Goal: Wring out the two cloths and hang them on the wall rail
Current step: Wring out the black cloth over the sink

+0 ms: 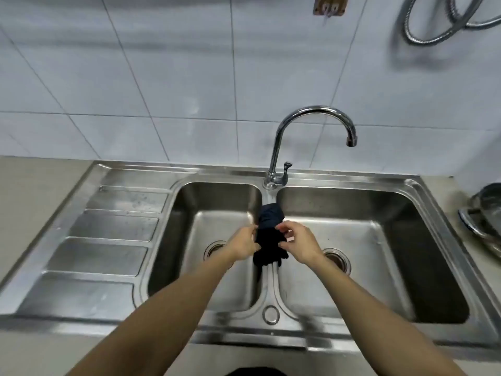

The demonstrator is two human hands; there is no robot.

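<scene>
From the head view, the left hand (242, 244) and right hand (299, 244) pinch a dark cloth (268, 234) over the sink (268, 291) divider. Loose fingertip holds, seemingly, could let it drop; the rail is out of view.

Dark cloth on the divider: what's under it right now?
The dark cloth lies bunched on the ridge between the two basins of the sink. The left hand and right hand flank it. A second cloth beneath cannot be ruled out; the bundle covers that spot.
</scene>
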